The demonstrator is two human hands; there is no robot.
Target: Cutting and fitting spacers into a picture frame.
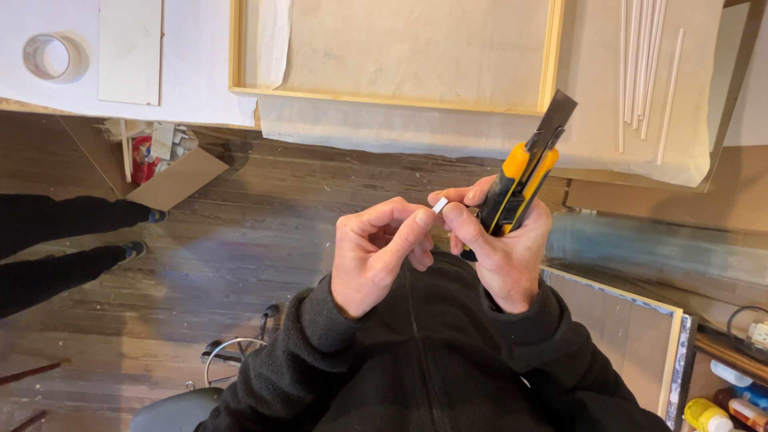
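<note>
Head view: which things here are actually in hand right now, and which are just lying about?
In hand:
small white piece, pinched between left hand and right hand
yellow-and-black utility knife, blade out, gripped in right hand

Lying about:
wooden frame
thin white sticks
tape roll
cardboard box of scraps
bottles

Dark worn wooden floor point(240, 240) runs below a table point(200, 80) covered in white paper, a wooden frame point(552, 56) and thin white sticks point(644, 64) resting on it, a cardboard box point(172, 176) beneath
</note>
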